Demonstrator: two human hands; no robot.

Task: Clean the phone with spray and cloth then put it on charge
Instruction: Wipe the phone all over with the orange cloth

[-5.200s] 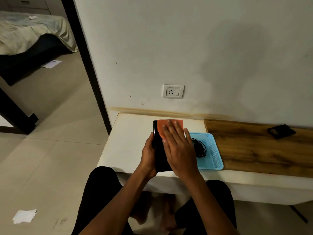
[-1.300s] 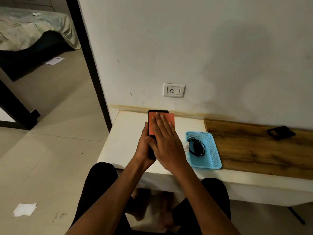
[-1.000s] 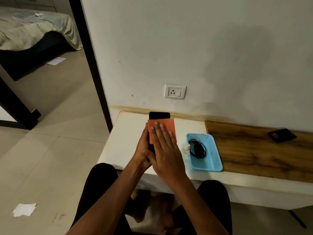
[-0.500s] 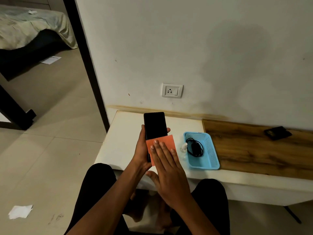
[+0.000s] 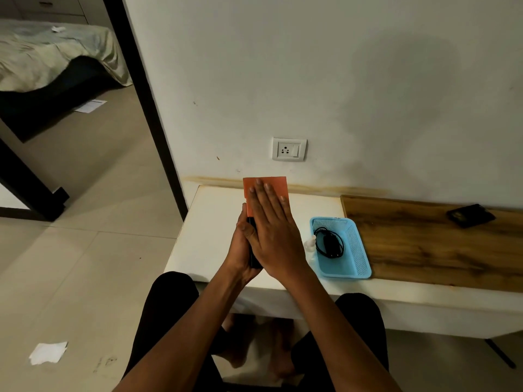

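A plain pale wall (image 5: 339, 80) fills most of the view, with a dark door frame (image 5: 141, 103) at its left edge opening onto a tiled floor (image 5: 85, 250) and, far back, a bed (image 5: 51, 52) under a rumpled cover. Against the wall runs a low surface (image 5: 209, 244), white on its left part and topped with a wood-grain board (image 5: 424, 244) on its right. The person sits facing it, dark-clad knees below the front edge. Above the white part, the left hand (image 5: 240, 250) grips the phone (image 5: 252, 257) from behind and along its edge, fingers curled round it, so only a dark sliver of its lower left side shows. The right hand (image 5: 274, 236) lies flat, fingers straight and together, pressing an orange cloth (image 5: 266, 183) against the phone's face; the cloth's top edge sticks out past the fingertips. Just right of the hands a light blue basket (image 5: 359, 250) rests on the surface, holding a black charger (image 5: 329, 244) with its coiled cable. A small white spray bottle (image 5: 310, 244) stands touching or just beside the basket's left wall. A white wall socket (image 5: 289, 149) sits above the surface. A dark flat object (image 5: 471, 215) lies on the board, and a scrap of white paper (image 5: 48, 352) lies on the floor.
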